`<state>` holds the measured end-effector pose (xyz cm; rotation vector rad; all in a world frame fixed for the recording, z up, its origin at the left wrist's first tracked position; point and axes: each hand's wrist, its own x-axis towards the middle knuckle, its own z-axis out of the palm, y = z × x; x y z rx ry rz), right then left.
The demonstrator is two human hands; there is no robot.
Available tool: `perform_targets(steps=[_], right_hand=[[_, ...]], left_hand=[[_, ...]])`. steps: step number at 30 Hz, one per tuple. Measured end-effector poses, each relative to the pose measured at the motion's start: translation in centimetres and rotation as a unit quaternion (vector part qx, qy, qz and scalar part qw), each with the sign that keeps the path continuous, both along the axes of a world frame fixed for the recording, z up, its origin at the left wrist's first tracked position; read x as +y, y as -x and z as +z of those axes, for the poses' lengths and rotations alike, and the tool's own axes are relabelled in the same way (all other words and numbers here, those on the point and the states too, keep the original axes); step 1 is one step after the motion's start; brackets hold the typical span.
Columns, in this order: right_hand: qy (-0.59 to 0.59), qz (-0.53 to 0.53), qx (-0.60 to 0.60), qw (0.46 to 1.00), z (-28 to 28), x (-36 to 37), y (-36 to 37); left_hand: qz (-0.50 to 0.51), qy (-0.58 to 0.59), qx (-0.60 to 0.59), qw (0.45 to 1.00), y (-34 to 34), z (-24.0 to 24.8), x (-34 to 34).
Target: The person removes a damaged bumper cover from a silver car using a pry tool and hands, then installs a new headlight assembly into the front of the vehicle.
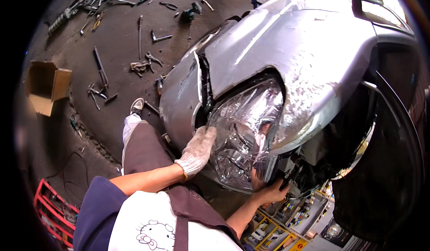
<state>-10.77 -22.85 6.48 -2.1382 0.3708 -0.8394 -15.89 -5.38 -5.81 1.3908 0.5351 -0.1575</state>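
Note:
A clear car headlight [237, 139] sits in the front corner opening of a silver car [260, 40]. My left hand [199, 150], in a whitish knit work glove, lies against the headlight's left edge with its fingers stretched out. The bumper cover [179, 94] stands off beside it, leaving a dark gap. My bare right hand [272, 192] is at the headlight's lower right edge, fingers curled in among dark parts by the wheel opening. What those fingers grip is too dark to make out.
Pliers [153, 59], a cordless power tool [191, 11], wrenches and other hand tools lie scattered over the floor. An open cardboard box [48, 87] stands at the left. A red rack [53, 215] is lower left. At lower right are a yellow-framed parts cart [268, 233] and a dark wheel-arch liner [380, 175].

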Motion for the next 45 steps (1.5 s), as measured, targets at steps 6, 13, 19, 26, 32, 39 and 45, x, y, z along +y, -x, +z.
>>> perform_targets(steps=[6, 13, 19, 26, 32, 39, 45], right_hand=[[0.077, -0.005, -0.023, 0.997, -0.1, 0.5, -0.3], [0.09, -0.033, 0.013, 0.995, -0.4, -0.2, -0.4], [0.09, -0.038, -0.03, 0.995, -1.0, 0.7, -0.1], [0.095, -0.029, -0.011, 0.995, -0.2, 1.4, 0.3], [0.041, 0.016, -0.041, 0.998, 0.0, 2.0, -0.1], [0.012, 0.025, -0.048, 0.998, -0.6, 1.1, -0.6], [0.044, 0.021, -0.034, 0.998, -0.8, 1.3, -0.7]], left_hand=[[0.052, 0.103, 0.04, 0.993, 0.0, 0.6, 0.1], [0.115, 0.374, 0.07, 0.917, 0.6, -1.3, -0.7], [0.011, 0.122, -0.028, 0.992, 0.0, -5.4, -1.1], [0.106, 0.31, 0.068, 0.942, 1.0, -2.1, -0.1], [0.16, 0.428, 0.112, 0.882, 0.7, 1.5, 1.1], [0.164, 0.435, 0.085, 0.881, 1.4, -0.1, 0.1], [0.115, 0.377, -0.006, 0.919, 1.4, -1.3, 0.4]])
